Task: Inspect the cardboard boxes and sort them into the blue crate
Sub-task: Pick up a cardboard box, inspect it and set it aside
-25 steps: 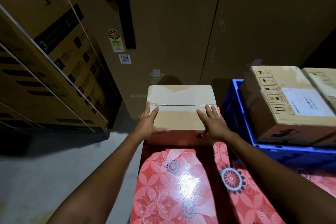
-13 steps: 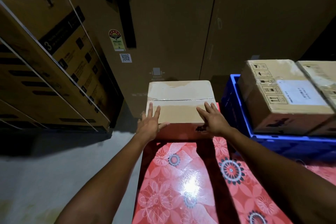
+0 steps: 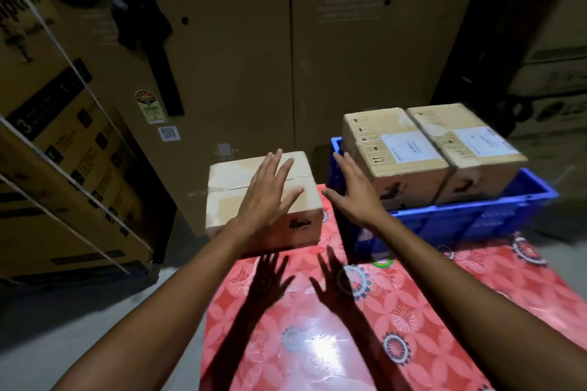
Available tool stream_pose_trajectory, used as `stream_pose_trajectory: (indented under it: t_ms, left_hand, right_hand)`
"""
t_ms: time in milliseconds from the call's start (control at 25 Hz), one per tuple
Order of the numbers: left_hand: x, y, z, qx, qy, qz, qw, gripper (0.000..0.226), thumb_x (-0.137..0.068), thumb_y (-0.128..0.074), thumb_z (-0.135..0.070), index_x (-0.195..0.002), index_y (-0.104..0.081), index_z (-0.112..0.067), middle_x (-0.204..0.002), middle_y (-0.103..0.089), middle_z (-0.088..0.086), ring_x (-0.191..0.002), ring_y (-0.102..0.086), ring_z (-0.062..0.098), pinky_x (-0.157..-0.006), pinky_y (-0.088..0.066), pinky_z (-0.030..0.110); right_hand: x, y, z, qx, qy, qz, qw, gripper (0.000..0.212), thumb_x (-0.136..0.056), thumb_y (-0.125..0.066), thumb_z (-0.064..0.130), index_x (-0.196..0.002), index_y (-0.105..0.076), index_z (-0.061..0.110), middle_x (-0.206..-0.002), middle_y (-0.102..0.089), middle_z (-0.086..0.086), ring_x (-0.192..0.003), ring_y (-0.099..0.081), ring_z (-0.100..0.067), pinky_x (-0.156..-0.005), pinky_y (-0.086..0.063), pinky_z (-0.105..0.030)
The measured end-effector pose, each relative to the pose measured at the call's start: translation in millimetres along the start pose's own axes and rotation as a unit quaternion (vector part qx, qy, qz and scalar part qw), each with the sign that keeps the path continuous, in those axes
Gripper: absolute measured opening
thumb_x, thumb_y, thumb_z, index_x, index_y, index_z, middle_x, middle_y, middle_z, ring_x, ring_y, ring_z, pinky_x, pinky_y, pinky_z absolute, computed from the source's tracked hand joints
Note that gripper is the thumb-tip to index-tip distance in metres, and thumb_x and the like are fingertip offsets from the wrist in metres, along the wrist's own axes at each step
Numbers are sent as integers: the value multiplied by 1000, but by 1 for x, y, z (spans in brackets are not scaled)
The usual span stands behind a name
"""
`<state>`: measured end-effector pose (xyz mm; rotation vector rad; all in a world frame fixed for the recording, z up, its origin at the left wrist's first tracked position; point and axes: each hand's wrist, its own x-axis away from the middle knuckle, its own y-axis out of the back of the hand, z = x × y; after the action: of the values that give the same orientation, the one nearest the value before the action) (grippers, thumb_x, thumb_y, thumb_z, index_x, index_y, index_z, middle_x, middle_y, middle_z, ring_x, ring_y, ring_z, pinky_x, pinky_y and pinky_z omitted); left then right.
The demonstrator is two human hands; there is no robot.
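Both hands are spread flat and hold nothing: the left hand (image 3: 268, 197) above the cardboard box (image 3: 222, 197) on the bench (image 3: 317, 327), the right hand (image 3: 355, 197) beside it. Two boxes (image 3: 428, 149) sit in the blue crate (image 3: 476, 219).

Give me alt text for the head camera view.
Two open hands, left and right, hover above a taped cardboard box on a red floral table. To its right, a blue crate holds two labelled boxes.
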<state>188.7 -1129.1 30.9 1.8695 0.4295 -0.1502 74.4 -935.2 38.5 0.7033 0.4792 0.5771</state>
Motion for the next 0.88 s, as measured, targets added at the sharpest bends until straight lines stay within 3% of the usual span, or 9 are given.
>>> stream_pose_trajectory:
  t_ms: [120,240,360,440,520,760,880]
  left_hand:
    - [-28,12,-83,48,-105,-68,991,69,-97,-44,-52,-151,-44,-9,-162,-32,17,-151,-27,37,-120,-29,47]
    - [-47,15,-178,92,-189,-106,972,65,-97,-48,-45,-146,-48,-4,-159,-36,21,-147,-32,40,-120,-29,48]
    - [-55,13,-288,129,-280,-116,944,63,-96,-51,-40,-145,-49,-1,-156,-38,24,-144,-36,42,-120,-30,50]
    - [-56,8,-361,154,-330,-117,924,63,-95,-53,-38,-145,-50,0,-155,-39,24,-143,-37,42,-119,-30,49]
    - [-53,-3,-434,186,-370,-114,903,62,-95,-56,-38,-144,-51,0,-154,-40,24,-141,-40,41,-119,-32,48]
    - [-14,-67,-636,267,-447,-63,852,59,-94,-56,-36,-142,-53,-3,-151,-44,22,-136,-44,38,-116,-32,41]
    - [23,-96,-718,299,-477,-2,827,60,-93,-54,-39,-143,-52,-6,-153,-42,19,-139,-42,36,-115,-30,38]
  right_hand:
    - [34,67,2,-39,14,-120,992,85,-85,-63,45,-157,-36,11,-164,-34,-12,-154,-26,-23,-124,-22,-31]
    - [80,143,-8,-52,25,-219,974,82,-84,-63,46,-154,-41,8,-158,-43,-12,-147,-39,-26,-118,-38,-45]
    - [139,225,-30,-30,25,-307,951,84,-83,-61,51,-152,-43,6,-154,-48,-11,-141,-46,-24,-117,-36,-27]
    - [182,278,-49,-20,18,-351,936,80,-85,-64,47,-152,-44,9,-153,-48,-8,-140,-47,-20,-116,-41,-35]
    - [234,330,-69,-15,-9,-389,921,76,-85,-70,42,-152,-45,16,-153,-47,-3,-138,-49,-17,-107,-50,-43]
    - [407,440,-131,29,-118,-490,863,66,-88,-68,41,-148,-50,23,-150,-50,2,-131,-50,-8,-91,-51,-19]
    - [489,469,-153,32,-187,-523,831,59,-94,-71,34,-148,-50,24,-145,-50,7,-128,-50,-8,-93,-51,-25]
